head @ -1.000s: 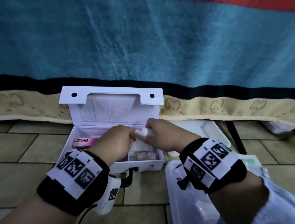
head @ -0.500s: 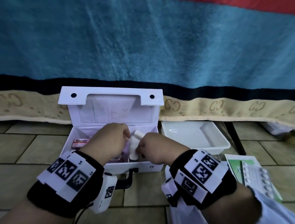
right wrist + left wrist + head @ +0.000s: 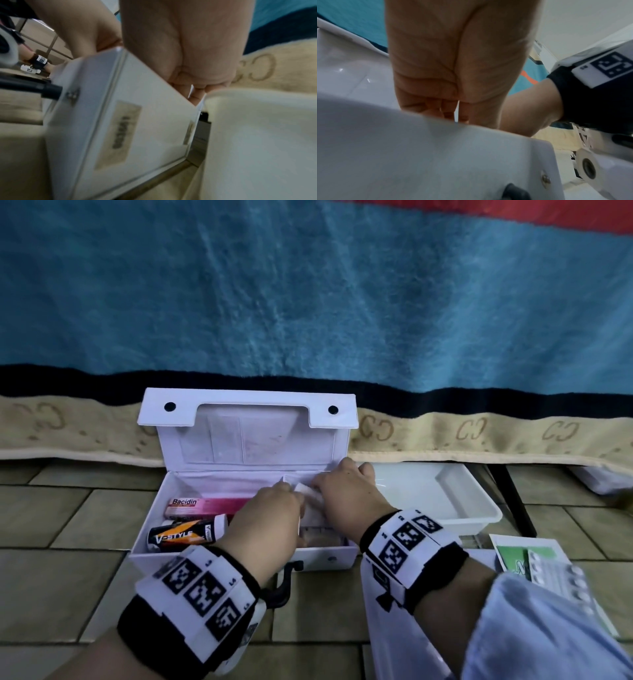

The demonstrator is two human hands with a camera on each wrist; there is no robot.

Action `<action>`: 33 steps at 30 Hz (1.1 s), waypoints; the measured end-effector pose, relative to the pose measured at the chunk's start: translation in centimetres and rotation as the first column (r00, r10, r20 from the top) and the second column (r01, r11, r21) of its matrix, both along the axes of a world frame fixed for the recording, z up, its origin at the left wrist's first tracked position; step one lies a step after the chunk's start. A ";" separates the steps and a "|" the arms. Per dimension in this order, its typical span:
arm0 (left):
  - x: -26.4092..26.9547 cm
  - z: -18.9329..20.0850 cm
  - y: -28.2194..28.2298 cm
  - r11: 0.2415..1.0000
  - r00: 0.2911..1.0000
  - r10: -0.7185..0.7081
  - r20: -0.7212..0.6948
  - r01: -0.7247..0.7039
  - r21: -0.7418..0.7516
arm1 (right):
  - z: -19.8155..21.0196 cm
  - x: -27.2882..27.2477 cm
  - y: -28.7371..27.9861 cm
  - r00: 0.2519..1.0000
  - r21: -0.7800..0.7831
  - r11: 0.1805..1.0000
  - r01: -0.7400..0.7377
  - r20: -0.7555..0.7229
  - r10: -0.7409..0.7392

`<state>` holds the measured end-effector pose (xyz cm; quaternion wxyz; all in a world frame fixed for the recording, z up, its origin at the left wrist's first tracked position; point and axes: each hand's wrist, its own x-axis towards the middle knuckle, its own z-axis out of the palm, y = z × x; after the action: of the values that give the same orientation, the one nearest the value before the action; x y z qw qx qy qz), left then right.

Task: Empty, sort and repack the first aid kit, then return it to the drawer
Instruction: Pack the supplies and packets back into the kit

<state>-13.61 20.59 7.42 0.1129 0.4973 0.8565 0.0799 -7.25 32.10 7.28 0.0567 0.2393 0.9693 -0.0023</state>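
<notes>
The white first aid box (image 3: 236, 556) stands open on the tiled floor, lid upright. Its left compartment holds a pink Bacidin carton (image 3: 202, 506) and a black-and-orange V-Style tube (image 3: 186, 535). Both hands reach into the right compartment. My left hand (image 3: 293, 498) and right hand (image 3: 325, 487) meet over a white bandage roll (image 3: 306, 490) and hold it with curled fingers. In the left wrist view my left hand (image 3: 453, 108) pinches a thin white edge behind the box wall (image 3: 436, 155). In the right wrist view the box side (image 3: 137, 121) hides most of my right hand's fingers (image 3: 195, 94).
A white tray (image 3: 479, 510) sits right of the box, under the edge of a blue blanket (image 3: 308, 302). Another white tray (image 3: 387, 642) lies near my right forearm. A green leaflet (image 3: 510, 559) and a blister pack (image 3: 561, 580) lie on the floor at the right.
Both hands have carried the white roll from above the box down into the right compartment. My left hand shifted right, uncovering the V-Style tube.
</notes>
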 end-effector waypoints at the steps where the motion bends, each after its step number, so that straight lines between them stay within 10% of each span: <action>1: -0.1 0.0 0.0 1.000 1.000 -0.002 0.015 0.001 0.008 | 0.2 0.0 0.0 1.000 -0.003 1.000 -0.002 0.014 0.002; 12: -0.7 0.0 -0.1 0.997 0.993 0.034 0.112 -0.042 0.062 | 1.4 1.0 -1.0 0.977 -0.033 0.999 -0.042 0.208 0.048; 22: -0.5 0.4 0.1 0.998 0.996 0.008 0.085 -0.013 0.055 | 7.9 8.0 3.0 0.989 -0.207 0.978 -0.005 -0.148 -0.026; 33: 0.4 1.4 -1.4 0.987 0.988 0.102 0.115 -0.115 0.111 | 1.9 18.7 -0.5 0.939 -0.282 0.959 0.008 0.332 0.089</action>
<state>-13.21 19.22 8.87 0.1255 0.4506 0.8686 0.1632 11.46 31.59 9.17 0.2568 0.2055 0.9394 -0.0963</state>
